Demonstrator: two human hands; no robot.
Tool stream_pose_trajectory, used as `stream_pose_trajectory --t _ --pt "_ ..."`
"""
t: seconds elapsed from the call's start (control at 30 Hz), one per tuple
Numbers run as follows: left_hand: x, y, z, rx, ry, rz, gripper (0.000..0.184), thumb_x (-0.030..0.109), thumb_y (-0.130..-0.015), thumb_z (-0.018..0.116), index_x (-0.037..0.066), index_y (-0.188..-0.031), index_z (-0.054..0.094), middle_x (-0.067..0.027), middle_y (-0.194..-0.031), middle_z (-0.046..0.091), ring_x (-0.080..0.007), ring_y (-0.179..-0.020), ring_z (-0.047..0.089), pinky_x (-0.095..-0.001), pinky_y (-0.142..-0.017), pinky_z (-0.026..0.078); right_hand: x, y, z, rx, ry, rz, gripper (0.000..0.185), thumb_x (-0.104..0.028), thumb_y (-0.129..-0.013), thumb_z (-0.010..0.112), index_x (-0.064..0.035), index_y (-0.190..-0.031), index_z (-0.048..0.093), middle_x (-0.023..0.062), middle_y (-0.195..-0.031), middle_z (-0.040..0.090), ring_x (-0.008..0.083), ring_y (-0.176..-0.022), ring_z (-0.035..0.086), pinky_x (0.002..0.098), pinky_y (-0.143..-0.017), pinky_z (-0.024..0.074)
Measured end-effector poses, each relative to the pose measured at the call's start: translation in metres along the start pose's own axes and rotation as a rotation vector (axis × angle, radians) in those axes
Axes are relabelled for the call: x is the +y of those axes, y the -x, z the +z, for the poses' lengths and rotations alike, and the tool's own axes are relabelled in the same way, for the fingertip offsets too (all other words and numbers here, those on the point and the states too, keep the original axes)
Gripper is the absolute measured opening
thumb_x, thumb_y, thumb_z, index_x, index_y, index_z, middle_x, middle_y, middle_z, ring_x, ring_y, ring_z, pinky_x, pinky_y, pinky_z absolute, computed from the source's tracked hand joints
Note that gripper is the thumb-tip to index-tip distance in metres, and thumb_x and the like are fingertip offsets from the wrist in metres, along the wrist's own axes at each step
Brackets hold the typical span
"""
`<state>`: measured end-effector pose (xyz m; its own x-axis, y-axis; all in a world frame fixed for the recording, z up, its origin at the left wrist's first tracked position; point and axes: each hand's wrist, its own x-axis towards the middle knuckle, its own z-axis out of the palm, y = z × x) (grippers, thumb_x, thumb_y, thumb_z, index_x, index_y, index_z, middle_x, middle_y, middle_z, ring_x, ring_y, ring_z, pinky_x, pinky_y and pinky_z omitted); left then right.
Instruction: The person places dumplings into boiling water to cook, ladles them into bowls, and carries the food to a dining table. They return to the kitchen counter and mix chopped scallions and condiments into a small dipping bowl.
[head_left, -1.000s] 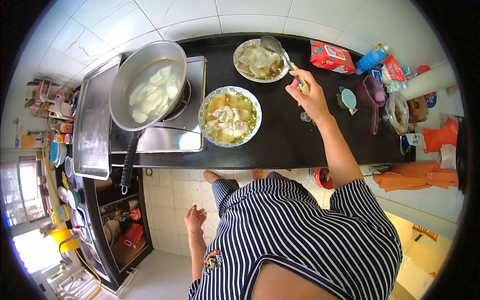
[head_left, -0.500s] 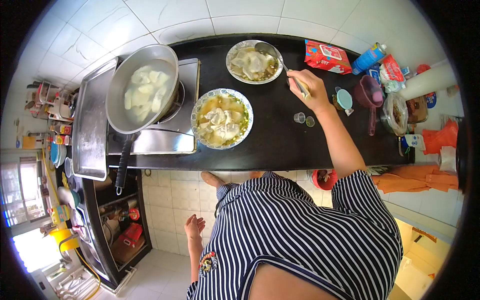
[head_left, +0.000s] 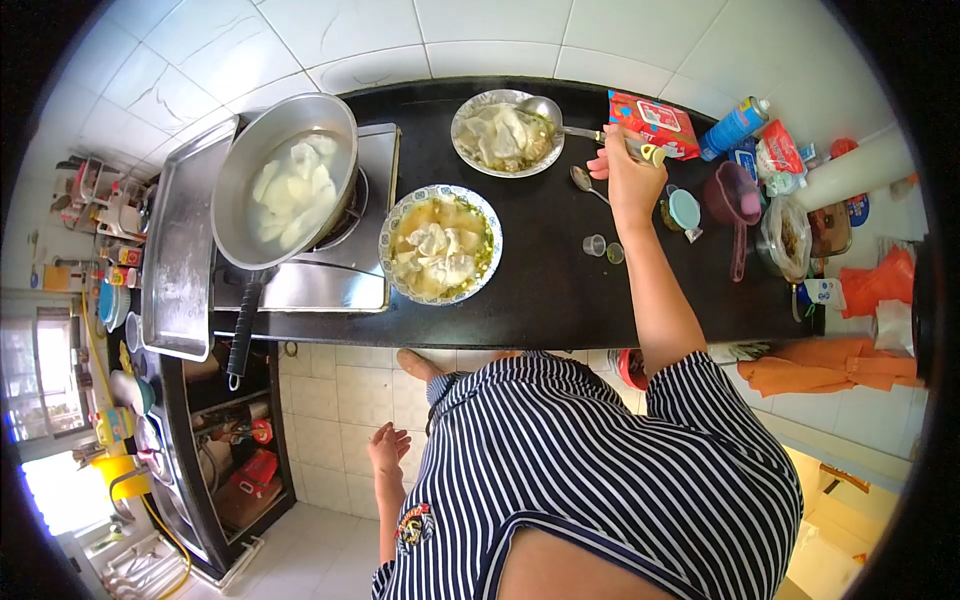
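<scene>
My right hand [head_left: 634, 178] grips the handle of a metal ladle [head_left: 542, 108]. The ladle's head rests in the far patterned bowl [head_left: 468, 152], at the right side of the dumplings [head_left: 503, 135]. Closer to me stands a second bowl [head_left: 391, 276], white with a blue pattern, with dumplings in broth and chopped greens. My left hand [head_left: 388, 448] hangs low beside my body, away from the counter, holding nothing, its fingers loosely apart. A small spoon [head_left: 581, 179] lies on the counter just left of my right hand.
A pan [head_left: 228, 185] of dumplings in cloudy water sits on the stove [head_left: 375, 145], its black handle [head_left: 243, 325] sticking out past the counter's front. A metal tray [head_left: 178, 290] is at left. Red packet [head_left: 655, 120], blue can [head_left: 735, 128], lidded jar [head_left: 684, 208] and purple scoop [head_left: 737, 205] stand at right.
My right hand has shifted right and slightly forward on the ladle's handle, and the ladle lies flatter across the bowl. The spoon on the counter has come into view. My left hand is nearly unchanged.
</scene>
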<state>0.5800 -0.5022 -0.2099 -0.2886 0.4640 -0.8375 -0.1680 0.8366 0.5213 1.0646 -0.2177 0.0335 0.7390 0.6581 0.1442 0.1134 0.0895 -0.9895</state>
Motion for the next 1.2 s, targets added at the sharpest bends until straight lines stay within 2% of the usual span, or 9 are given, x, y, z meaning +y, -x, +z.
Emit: stream_pose_trajectory --t 0.33,0.43,0.6,0.7,0.87,0.9,0.93,1.0,1.2 --pt "-0.004 -0.004 0.002 0.006 0.001 -0.004 0.038 0.022 -0.097 0.052 0.002 -0.129 0.053 -0.0119 -0.094 0.069 -0.0199 -0.075 0.068 -0.0319 -0.067 0.055 0.01 -0.005 0.014 -0.236 -0.032 -0.141 0.012 -0.007 -0.088 0.067 -0.001 -0.097 0.07 0.0057 -0.08 0.069 0.0135 -0.064 0.066 0.0248 -0.059 0.054" --pt "-0.009 -0.007 -0.001 -0.005 0.014 0.003 0.038 0.023 -0.097 0.052 0.002 -0.129 0.052 -0.0121 -0.094 0.069 -0.02 -0.075 0.068 -0.0321 -0.068 0.055 0.017 -0.017 0.003 -0.412 0.379 -0.92 0.02 -0.005 -0.08 0.072 -0.0075 -0.1 0.068 0.0114 -0.081 0.064 0.0248 -0.072 0.064 0.0325 -0.065 0.0522" --pt "-0.011 -0.006 0.0 -0.011 0.021 -0.007 0.035 0.022 -0.097 0.052 0.003 -0.127 0.052 -0.0116 -0.094 0.069 -0.0195 -0.075 0.068 -0.0317 -0.068 0.055 0.042 -0.035 -0.017 -0.616 0.525 -0.975 0.025 -0.006 -0.08 0.072 -0.0093 -0.105 0.067 0.0104 -0.086 0.064 0.0254 -0.072 0.064 0.0339 -0.064 0.0527" --pt "-0.01 -0.007 0.002 -0.021 0.018 -0.01 0.034 0.021 -0.097 0.052 0.003 -0.126 0.052 -0.0113 -0.094 0.07 -0.0192 -0.075 0.068 -0.0315 -0.067 0.055 0.048 -0.03 -0.023 -0.623 0.53 -0.924 0.026 -0.007 -0.079 0.073 -0.0101 -0.105 0.066 0.0097 -0.083 0.063 0.0262 -0.069 0.064 0.0343 -0.062 0.0526" --pt "-0.01 -0.011 0.004 -0.017 0.015 -0.005 0.035 0.022 -0.097 0.053 0.003 -0.127 0.053 -0.011 -0.094 0.07 -0.0189 -0.075 0.068 -0.0313 -0.067 0.055 0.059 -0.009 -0.014 -0.306 0.427 -0.851 0.018 -0.008 -0.08 0.073 -0.0065 -0.096 0.068 0.0101 -0.077 0.067 0.0246 -0.068 0.068 0.0309 -0.06 0.0534" --pt "-0.009 -0.01 0.005 -0.026 0.011 -0.002 0.036 0.022 -0.097 0.052 0.003 -0.128 0.053 -0.0109 -0.094 0.07 -0.0188 -0.075 0.068 -0.0313 -0.067 0.055 0.058 -0.004 -0.009 -0.289 0.384 -0.612 0.012 -0.011 -0.084 0.07 -0.0028 -0.092 0.068 0.0096 -0.076 0.069 0.0193 -0.065 0.069 0.028 -0.056 0.0541" --pt "-0.009 -0.01 0.006 -0.027 0.01 -0.003 0.036 0.022 -0.097 0.052 0.003 -0.128 0.053 -0.0109 -0.094 0.07 -0.0188 -0.075 0.068 -0.0313 -0.067 0.055 0.053 -0.002 -0.007 -0.289 0.385 -0.612 0.012 -0.011 -0.084 0.07 -0.0028 -0.092 0.068 0.0096 -0.076 0.069 0.0193 -0.065 0.069 0.028 -0.056 0.0541" --pt "-0.006 -0.009 0.009 -0.014 0.012 -0.007 0.036 0.021 -0.097 0.051 0.003 -0.129 0.053 -0.0111 -0.094 0.07 -0.0187 -0.075 0.068 -0.0306 -0.067 0.055 0.035 0.004 0.002 -0.064 0.077 0.048 0.015 -0.014 -0.088 0.067 0.0003 -0.091 0.069 0.0075 -0.072 0.068 0.0145 -0.058 0.067 0.0262 -0.051 0.0537" --pt "-0.007 -0.009 0.009 -0.015 -0.013 -0.023 0.035 0.018 -0.098 0.049 0.003 -0.129 0.053 -0.0112 -0.093 0.07 -0.0184 -0.074 0.068 -0.0299 -0.064 0.054 0.021 -0.007 -0.001 0.037 0.028 0.031 0.026 -0.022 -0.089 0.067 0.004 -0.086 0.068 0.009 -0.066 0.065 0.0142 -0.05 0.064 0.0251 -0.046 0.0526"
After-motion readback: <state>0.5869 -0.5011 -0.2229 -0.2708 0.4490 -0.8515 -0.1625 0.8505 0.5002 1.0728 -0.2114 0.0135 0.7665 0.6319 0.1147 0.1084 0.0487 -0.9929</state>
